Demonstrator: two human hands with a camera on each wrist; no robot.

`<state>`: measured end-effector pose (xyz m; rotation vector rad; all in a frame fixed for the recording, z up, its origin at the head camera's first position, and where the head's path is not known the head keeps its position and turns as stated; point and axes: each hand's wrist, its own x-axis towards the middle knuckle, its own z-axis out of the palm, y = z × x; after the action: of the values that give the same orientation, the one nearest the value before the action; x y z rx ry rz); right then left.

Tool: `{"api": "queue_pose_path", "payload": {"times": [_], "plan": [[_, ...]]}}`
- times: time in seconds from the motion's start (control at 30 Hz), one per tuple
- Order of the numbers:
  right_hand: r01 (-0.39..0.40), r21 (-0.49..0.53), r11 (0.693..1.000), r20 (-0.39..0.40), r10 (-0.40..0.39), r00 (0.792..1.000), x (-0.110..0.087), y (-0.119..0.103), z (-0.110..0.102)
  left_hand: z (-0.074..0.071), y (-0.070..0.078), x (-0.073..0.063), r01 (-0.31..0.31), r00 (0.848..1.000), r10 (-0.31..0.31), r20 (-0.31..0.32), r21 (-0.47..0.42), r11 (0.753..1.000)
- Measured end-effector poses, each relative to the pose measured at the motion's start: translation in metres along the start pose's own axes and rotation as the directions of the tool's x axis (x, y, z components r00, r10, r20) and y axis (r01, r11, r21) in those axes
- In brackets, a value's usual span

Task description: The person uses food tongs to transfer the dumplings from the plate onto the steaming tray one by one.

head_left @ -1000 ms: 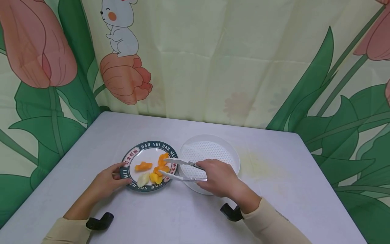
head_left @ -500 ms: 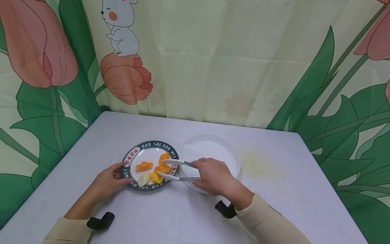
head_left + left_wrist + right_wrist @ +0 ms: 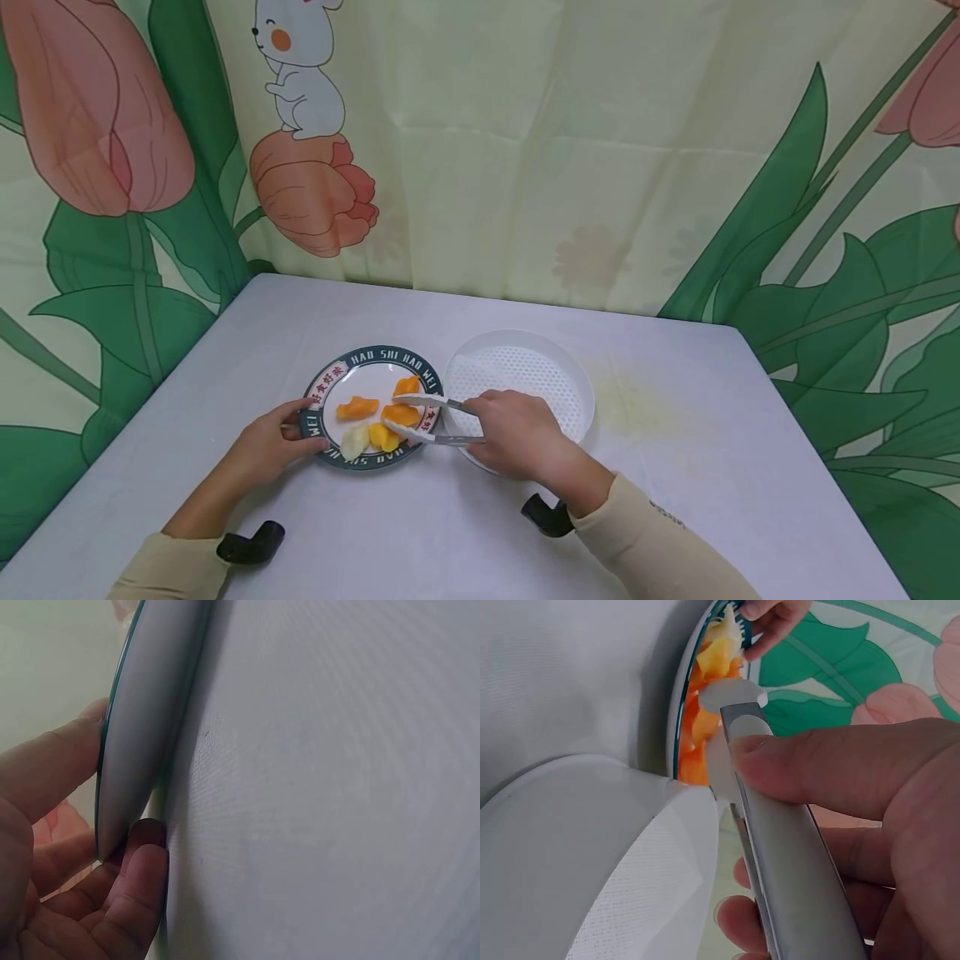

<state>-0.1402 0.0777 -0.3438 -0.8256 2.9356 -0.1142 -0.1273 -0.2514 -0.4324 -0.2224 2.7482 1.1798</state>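
Head view: left hand [image 3: 262,450] on plate rim, right hand [image 3: 517,437] working tongs [image 3: 442,438]

Person at a white-covered counter [image 3: 675,475], both hands busy. Left-hand fingers grip the near-left rim of the round plate [image 3: 386,354]; left wrist view shows the edge between thumb and fingers, thumb on the upper face, others below. Plate sits left of the counter's middle: white centre, dark green lettered border.

Right-hand fingers grasp the metal tongs, thumb along one arm. Tongs' white tips stand apart over the plate's right half, at the orange pieces [image 3: 357,407]. From here I can't tell if the tips touch any. Beside those, toward the near rim, lie some yellow food [image 3: 384,437] and a pale piece [image 3: 356,442].

Round white perforated tray [image 3: 536,375] just right of the plate, partly behind the right hand. Can't tell if the two rims touch. Faint yellowish stain [image 3: 630,404] right of the tray. Beige sleeves [image 3: 660,542], black fittings [image 3: 251,543] at both wrists. Tulip-print curtain [image 3: 592,125] behind the counter.
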Motion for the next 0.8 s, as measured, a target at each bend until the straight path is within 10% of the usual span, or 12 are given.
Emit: {"api": "queue_pose_path", "payload": {"times": [0.8], "plan": [[0.024,0.099,0.995,-0.083,-0.016,0.996,-0.011,0.015,-0.002,-0.002,0.002,0.002,0.042,0.999,-0.042,0.021,0.016,0.999]]}}
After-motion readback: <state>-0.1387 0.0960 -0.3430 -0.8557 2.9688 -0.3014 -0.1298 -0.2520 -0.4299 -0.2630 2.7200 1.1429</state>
